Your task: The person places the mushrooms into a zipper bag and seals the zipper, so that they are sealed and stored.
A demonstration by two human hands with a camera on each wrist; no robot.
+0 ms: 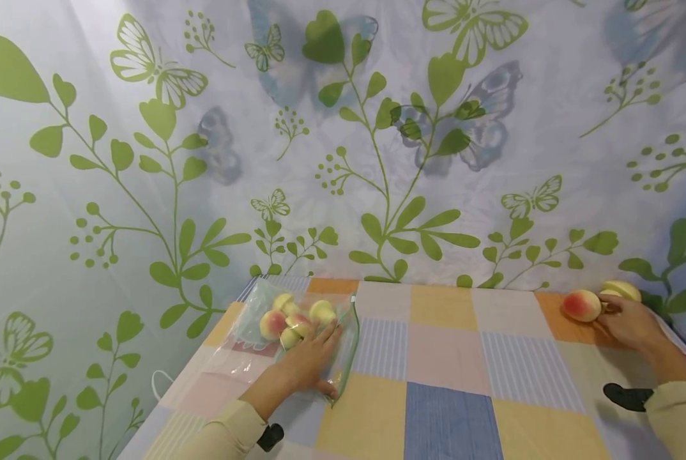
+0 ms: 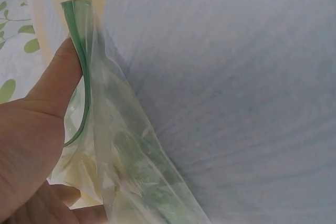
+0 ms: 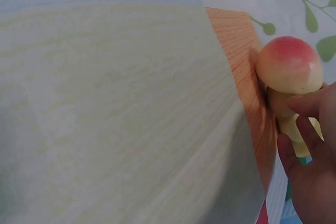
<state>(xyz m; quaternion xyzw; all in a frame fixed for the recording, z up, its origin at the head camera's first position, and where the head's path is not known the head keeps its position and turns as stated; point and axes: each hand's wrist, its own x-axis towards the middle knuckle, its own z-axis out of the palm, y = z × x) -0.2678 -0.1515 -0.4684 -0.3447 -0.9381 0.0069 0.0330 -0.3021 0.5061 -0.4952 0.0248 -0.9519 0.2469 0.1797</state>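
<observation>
At the table's far right corner my right hand (image 1: 630, 322) pinches a toy mushroom (image 1: 582, 306) by its stem, between thumb and fingers. Its cap (image 3: 290, 65) is red fading to pale yellow. Right behind it is a second, yellow mushroom (image 1: 621, 290), partly hidden by the hand. My left hand (image 1: 311, 354) rests with extended fingers on a clear zip bag (image 1: 245, 338) lying on the table. Several yellow and red-tinged mushrooms (image 1: 273, 324) are inside the bag. In the left wrist view the thumb lies against the bag's green zip edge (image 2: 84, 72).
A patchwork-patterned cloth (image 1: 446, 358) covers the table. A curtain (image 1: 343, 160) with green leaves and butterflies hangs along the back and left. Beyond the left table edge a white cord loop (image 1: 158, 385) shows. A dark strap end (image 1: 626, 396) sticks out by the right cuff.
</observation>
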